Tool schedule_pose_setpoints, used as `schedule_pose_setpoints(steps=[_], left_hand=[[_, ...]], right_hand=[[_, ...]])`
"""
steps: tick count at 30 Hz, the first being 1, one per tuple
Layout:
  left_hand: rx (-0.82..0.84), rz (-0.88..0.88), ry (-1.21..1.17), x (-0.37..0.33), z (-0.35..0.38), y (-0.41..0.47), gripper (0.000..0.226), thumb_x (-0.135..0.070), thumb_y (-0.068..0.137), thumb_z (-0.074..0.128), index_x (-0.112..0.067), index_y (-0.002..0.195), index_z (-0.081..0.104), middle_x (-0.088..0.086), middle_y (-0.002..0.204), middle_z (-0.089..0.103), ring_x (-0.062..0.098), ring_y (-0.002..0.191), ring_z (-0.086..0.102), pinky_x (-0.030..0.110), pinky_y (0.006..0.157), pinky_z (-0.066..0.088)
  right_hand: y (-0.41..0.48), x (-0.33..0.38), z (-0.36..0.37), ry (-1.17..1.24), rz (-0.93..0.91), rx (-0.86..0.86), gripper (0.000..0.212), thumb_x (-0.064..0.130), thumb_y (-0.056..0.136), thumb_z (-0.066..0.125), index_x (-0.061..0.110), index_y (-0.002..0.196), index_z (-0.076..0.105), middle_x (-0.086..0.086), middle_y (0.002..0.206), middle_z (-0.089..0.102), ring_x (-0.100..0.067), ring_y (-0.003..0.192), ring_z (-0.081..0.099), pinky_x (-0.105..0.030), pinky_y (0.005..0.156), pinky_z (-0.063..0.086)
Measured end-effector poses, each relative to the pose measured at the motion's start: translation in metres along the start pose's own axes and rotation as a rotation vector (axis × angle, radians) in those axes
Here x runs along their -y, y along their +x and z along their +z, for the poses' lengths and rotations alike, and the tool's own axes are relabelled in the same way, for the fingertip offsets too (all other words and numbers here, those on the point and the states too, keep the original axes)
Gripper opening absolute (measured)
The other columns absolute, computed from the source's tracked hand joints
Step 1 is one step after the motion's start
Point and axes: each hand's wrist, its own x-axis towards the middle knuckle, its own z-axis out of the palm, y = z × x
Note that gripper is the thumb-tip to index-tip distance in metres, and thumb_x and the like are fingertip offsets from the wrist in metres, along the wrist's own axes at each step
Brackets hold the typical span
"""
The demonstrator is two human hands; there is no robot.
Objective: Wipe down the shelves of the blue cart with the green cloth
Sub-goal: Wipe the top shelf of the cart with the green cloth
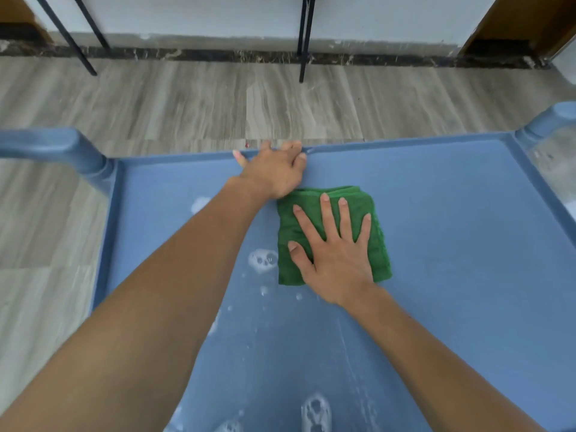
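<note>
Cart (452,213): blue top shelf with raised rim, rounded corner posts at far left and far right. Foam patches (263,260) lie on the shelf left of the cloth, more at the near edge. Beyond the cart: grey plank floor (187,98), black legs (304,39), white wall.

Cloth (378,241): green, folded square, flat on the shelf centre.

Right hand (335,254): palm down on the cloth, fingers spread, pressing, not clasping.

Left hand (272,173): fingers hooked over the cart's far rim, just beyond the cloth's far left corner.
</note>
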Motion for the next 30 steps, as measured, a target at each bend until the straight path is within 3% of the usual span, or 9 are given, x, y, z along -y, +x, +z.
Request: schedule_pose_setpoints(steps=[6,13,18,20,22,23,27,30], left_hand=[[0.011,0.002,0.03,0.003,0.004,-0.003,0.051,-0.047,0.104,0.015,-0.035,0.152,0.026,-0.015,0.163,0.023,0.026,0.154,0.003,0.081,0.105,-0.013],[0.029,-0.027,0.072,0.002,0.0,-0.008,0.054,-0.05,0.103,0.016,-0.039,0.156,0.017,-0.02,0.165,0.013,0.021,0.155,-0.002,0.076,0.109,-0.014],[0.074,-0.01,0.161,0.001,-0.004,-0.017,0.056,-0.054,0.102,0.017,-0.036,0.155,0.015,-0.017,0.166,0.011,0.024,0.155,-0.005,0.077,0.111,-0.006],[0.09,-0.013,0.147,0.004,-0.008,-0.02,0.057,-0.059,0.1,0.018,-0.034,0.15,0.023,-0.005,0.163,0.026,0.029,0.154,0.008,0.072,0.114,0.004],[0.019,-0.035,0.135,0.009,-0.018,-0.024,0.058,-0.064,0.097,0.02,-0.027,0.14,0.035,0.01,0.146,0.047,0.038,0.14,0.035,0.061,0.11,0.026],[-0.04,-0.064,0.17,0.015,-0.023,-0.025,0.062,-0.066,0.096,0.019,-0.024,0.138,0.037,0.012,0.143,0.05,0.041,0.134,0.041,0.059,0.107,0.03],[-0.039,-0.225,0.337,0.063,-0.036,-0.032,0.07,-0.075,0.089,0.007,-0.043,0.147,0.031,-0.002,0.16,0.033,0.039,0.148,0.022,0.076,0.11,-0.004],[-0.044,-0.198,0.247,0.083,-0.036,-0.036,0.061,-0.068,0.096,0.014,-0.042,0.148,0.034,-0.006,0.159,0.035,0.036,0.145,0.029,0.078,0.11,-0.003]], right_hand=[[-0.1,0.016,0.014,0.036,-0.045,-0.038,0.065,0.061,0.101,0.025,0.039,0.16,0.011,-0.011,0.169,0.006,-0.039,0.155,0.002,-0.072,0.115,0.005],[-0.204,0.03,0.022,0.078,-0.045,-0.027,0.065,0.057,0.1,0.035,0.037,0.16,0.018,-0.012,0.169,0.009,-0.041,0.154,0.007,-0.075,0.114,0.012],[-0.245,0.03,0.025,0.069,-0.049,-0.012,0.068,0.059,0.098,0.041,0.037,0.159,0.021,-0.013,0.168,0.011,-0.042,0.154,0.008,-0.074,0.114,0.013],[-0.246,0.03,0.026,0.062,-0.041,-0.01,0.069,0.06,0.097,0.042,0.038,0.159,0.021,-0.013,0.168,0.011,-0.041,0.154,0.008,-0.074,0.114,0.013],[-0.243,0.031,0.026,0.069,-0.044,-0.014,0.069,0.061,0.097,0.042,0.038,0.159,0.021,-0.013,0.168,0.012,-0.041,0.154,0.008,-0.075,0.114,0.013],[-0.242,0.031,0.026,0.07,-0.043,-0.017,0.069,0.061,0.097,0.042,0.039,0.158,0.022,-0.013,0.168,0.012,-0.041,0.154,0.009,-0.075,0.113,0.013],[-0.232,0.035,0.027,0.07,-0.012,-0.022,0.067,0.063,0.097,0.038,0.041,0.158,0.022,-0.013,0.169,0.01,-0.041,0.154,0.008,-0.075,0.114,0.011],[-0.219,0.04,0.028,0.071,0.006,-0.025,0.066,0.064,0.096,0.036,0.042,0.157,0.024,-0.014,0.168,0.01,-0.042,0.154,0.009,-0.076,0.113,0.011]])
